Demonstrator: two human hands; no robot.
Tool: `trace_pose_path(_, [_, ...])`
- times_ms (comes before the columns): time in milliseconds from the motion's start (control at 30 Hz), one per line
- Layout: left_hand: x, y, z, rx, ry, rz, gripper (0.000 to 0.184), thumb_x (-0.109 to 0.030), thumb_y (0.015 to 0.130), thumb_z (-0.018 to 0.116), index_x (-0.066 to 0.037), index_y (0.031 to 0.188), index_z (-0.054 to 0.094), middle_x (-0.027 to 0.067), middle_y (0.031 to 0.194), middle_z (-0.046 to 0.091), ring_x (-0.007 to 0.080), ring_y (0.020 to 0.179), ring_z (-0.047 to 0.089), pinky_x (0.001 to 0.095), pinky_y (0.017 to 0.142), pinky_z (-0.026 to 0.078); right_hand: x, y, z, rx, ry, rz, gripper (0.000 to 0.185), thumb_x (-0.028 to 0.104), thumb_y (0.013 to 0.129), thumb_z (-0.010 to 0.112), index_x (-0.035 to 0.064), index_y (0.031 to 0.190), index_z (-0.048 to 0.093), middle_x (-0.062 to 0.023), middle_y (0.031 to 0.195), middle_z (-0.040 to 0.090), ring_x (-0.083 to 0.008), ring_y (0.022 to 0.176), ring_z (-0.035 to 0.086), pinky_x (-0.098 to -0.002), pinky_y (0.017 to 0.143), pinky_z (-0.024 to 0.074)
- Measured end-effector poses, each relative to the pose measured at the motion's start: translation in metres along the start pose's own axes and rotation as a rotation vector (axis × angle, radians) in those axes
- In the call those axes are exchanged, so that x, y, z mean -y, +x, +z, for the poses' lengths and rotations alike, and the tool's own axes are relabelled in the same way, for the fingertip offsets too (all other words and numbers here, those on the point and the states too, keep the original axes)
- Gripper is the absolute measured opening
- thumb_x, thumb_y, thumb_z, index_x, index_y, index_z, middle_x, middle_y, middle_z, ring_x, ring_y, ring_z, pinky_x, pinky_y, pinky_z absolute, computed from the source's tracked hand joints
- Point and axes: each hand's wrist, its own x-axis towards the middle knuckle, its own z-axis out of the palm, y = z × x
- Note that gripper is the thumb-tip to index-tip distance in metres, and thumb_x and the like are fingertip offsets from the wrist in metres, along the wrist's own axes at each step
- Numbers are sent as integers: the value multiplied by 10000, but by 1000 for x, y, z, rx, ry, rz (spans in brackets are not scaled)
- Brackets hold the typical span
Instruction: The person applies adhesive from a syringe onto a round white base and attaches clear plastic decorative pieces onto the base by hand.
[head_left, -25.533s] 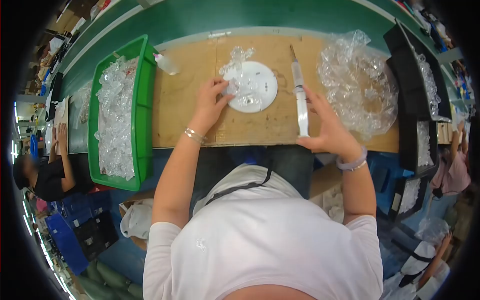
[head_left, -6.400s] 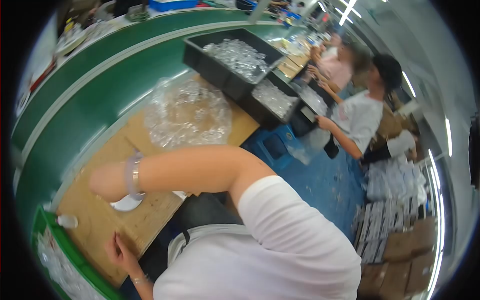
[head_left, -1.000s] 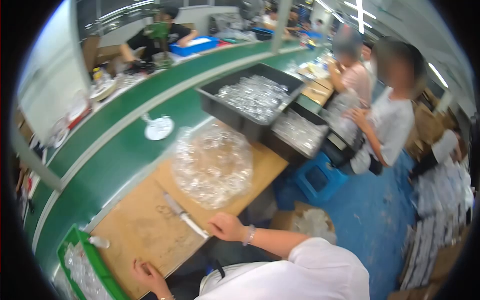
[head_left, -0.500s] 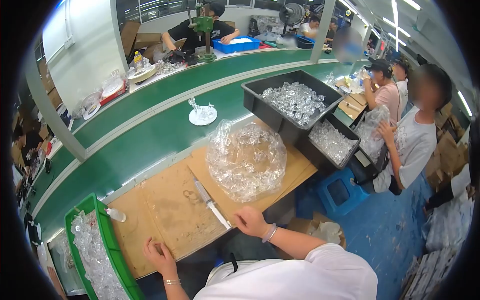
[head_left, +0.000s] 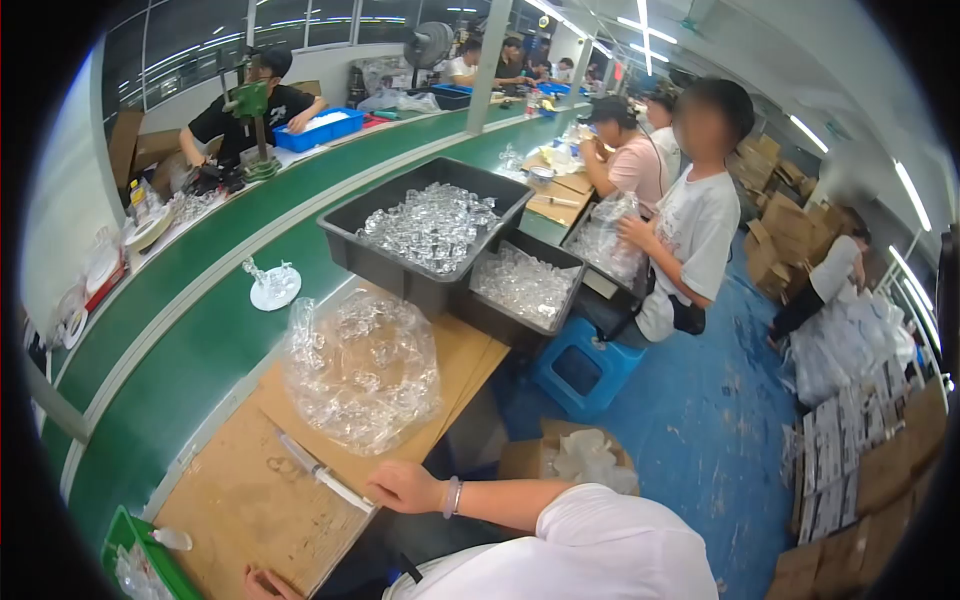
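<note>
My right hand (head_left: 408, 487) is at the front edge of the work board, its fingers curled in and nothing visible in them. Just left of it a large syringe (head_left: 320, 471) lies on the brown board (head_left: 235, 500). Beyond it sits a clear plastic bag (head_left: 362, 385) of transparent parts. At the bottom edge, my left hand (head_left: 268, 583) is partly cut off; its visible fingers are slightly apart and hold nothing I can see. The nearest things to it are a small white bottle (head_left: 172, 539) and a green bin (head_left: 118, 530) with clear plastic pieces.
Two black bins (head_left: 345, 240) of clear parts stand at the board's far end. A white disc with clear pieces (head_left: 275, 287) lies on the green conveyor (head_left: 230, 370). Right are a blue stool (head_left: 585, 370), an open carton (head_left: 520, 460) and a standing person (head_left: 700, 210). Others work farther off.
My view has swung to the right, so the bench things sit farther left and the green bin is mostly out of frame. The syringe and bag stay in place on the board.
</note>
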Motion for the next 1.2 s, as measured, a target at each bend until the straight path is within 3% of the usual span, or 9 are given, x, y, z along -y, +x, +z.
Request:
trace_pose_path(167, [-1, 2, -7, 21, 99, 66, 237, -155, 867, 506, 62, 961, 498, 212, 865, 542, 310, 772, 533, 354, 699, 449, 5, 3, 1, -4, 38, -34, 127, 99, 761, 553, 17, 858, 540, -139, 709, 503, -308, 672, 507, -367, 590, 423])
trace_pose_path(333, [0, -1, -7, 53, 51, -32, 259, -173, 867, 505, 64, 972, 497, 215, 870, 543, 305, 766, 529, 350, 700, 444, 4, 2, 0, -14, 21, -52, 132, 86, 752, 562, 20, 864, 539, -137, 712, 506, -307, 677, 511, -365, 591, 427])
trace_pose_path(800, [3, -4, -7, 45, 14, -31, 316, -188, 859, 526, 70, 1040, 495, 223, 899, 562, 293, 806, 551, 344, 738, 456, 8, 6, -3, 19, 9, -66, 145, 70, 740, 569, 23, 873, 536, -136, 750, 530, -305, 708, 526, -363, 623, 437])
trace_pose_path(867, [5, -5, -6, 44, 30, -39, 317, -180, 855, 531, 70, 1046, 494, 219, 900, 564, 288, 801, 555, 345, 741, 459, 8, 7, -3, -62, 0, -133, 99, 64, 738, 581, 40, 824, 538, -108, 670, 498, -281, 630, 513, -354, 559, 424])
trace_pose_path(967, [20, -8, 2, 64, 34, -45, 300, -167, 842, 549, 70, 1022, 512, 211, 898, 567, 277, 788, 561, 342, 723, 466, 8, 7, -3, -81, -15, -123, 89, 80, 736, 585, 55, 810, 543, -102, 659, 494, -282, 617, 505, -358, 545, 416])
trace_pose_path(1033, [13, -5, -1, -69, 61, 36, 108, -41, 770, 544, 21, 854, 518, 182, 1023, 511, 315, 906, 479, 368, 777, 390, 5, 5, -2, -42, -22, -104, 84, 89, 732, 587, 63, 800, 545, -101, 648, 487, -283, 604, 498, -363, 534, 407])
trace_pose_path(1100, [-9, -3, -7, -37, 9, -97, 91, -34, 754, 562, 9, 824, 522, 174, 1018, 513, 322, 906, 477, 370, 771, 394, 3, 1, -1, 79, -95, -49, 130, 114, 721, 602, 41, 824, 572, -115, 723, 533, -279, 666, 528, -361, 582, 438])
trace_pose_path(1200, [-5, -1, -10, -18, 130, -47, 87, -37, 757, 559, 7, 819, 516, 162, 1019, 515, 321, 919, 473, 374, 786, 387, 3, 4, -3, 88, -49, -58, 115, 104, 714, 603, 47, 810, 573, -114, 684, 517, -284, 631, 514, -360, 560, 428])
